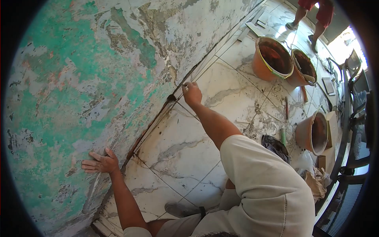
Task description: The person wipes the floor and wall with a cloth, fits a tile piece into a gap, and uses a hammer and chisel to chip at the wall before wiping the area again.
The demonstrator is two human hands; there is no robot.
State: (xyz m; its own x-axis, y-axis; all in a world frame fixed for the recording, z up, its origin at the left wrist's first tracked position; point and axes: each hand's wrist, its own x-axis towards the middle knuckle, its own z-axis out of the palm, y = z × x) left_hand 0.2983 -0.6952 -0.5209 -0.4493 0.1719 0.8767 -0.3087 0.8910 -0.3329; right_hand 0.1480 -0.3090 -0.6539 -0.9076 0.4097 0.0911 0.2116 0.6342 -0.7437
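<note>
My left hand [99, 162] lies flat with fingers spread against the peeling green and grey wall [79, 79], low down near the floor joint. My right hand [192, 94] reaches forward and is closed around a small tool [185, 84] whose tip meets the dark gap [158, 112] where the wall meets the white marble-look floor tiles [177, 150]. The tool is mostly hidden in my fist. My knee in light trousers [268, 185] fills the lower right.
Two orange buckets [272, 57] [304, 69] stand ahead on the tiles, a third [314, 132] to the right. Tile strips [252, 27] lie near the wall. Another person's legs [312, 15] stand at the top. Bags and paper [312, 177] and dark chairs [355, 118] line the right side.
</note>
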